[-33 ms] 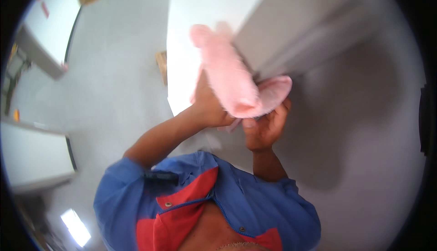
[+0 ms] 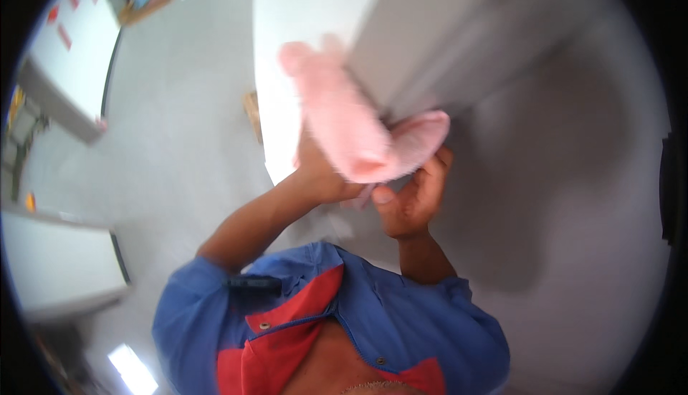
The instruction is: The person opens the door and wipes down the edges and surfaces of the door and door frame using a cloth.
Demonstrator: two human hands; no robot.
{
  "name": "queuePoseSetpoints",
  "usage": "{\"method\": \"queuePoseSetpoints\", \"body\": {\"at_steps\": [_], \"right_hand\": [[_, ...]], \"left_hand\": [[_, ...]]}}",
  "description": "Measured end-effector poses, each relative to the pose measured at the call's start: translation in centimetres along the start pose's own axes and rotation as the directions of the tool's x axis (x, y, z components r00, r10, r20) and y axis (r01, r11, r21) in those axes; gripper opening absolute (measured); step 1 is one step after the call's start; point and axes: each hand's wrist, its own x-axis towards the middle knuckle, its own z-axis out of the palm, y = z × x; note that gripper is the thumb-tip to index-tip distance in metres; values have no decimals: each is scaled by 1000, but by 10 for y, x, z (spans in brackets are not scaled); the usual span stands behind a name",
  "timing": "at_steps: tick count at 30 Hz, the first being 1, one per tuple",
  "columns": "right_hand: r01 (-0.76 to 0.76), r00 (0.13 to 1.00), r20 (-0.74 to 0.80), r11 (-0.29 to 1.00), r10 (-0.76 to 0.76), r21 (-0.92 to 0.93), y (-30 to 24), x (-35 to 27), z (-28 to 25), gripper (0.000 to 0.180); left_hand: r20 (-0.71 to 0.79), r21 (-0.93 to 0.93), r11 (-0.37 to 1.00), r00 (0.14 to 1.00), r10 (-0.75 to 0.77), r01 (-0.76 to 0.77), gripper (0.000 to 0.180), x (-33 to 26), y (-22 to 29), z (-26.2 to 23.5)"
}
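So you've got one fuzzy pink cloth by one white panel, two more panels and grey floor left of it; left hand mostly hidden, right hand half-curled, can't tell grips.

One fluffy pink item, two bare forearms, one blue-and-red jacket, two round snaps
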Motion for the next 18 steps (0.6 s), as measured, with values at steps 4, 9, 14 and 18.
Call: {"method": "queuePoseSetpoints", "body": {"at_steps": [4,9,14,18], "right_hand": [[-109,984,152,988,91,112,-29,34,-27,76],[33,991,122,980,-58,195,-51,77,-49,84],[-16,992,123,978,-10,207,-47,105,-34,101],[-29,975,223,987,-7,159,-21,116,-33,114]], "left_hand": [[-15,119,976,982,187,-184,36,14,20,6],[-8,42,998,999,49,-49,34,34,50,1],[15,81,997,1000,5,-6,33,53,12,-2],[28,212,975,998,56,-61,36,70,-7,0]]}}
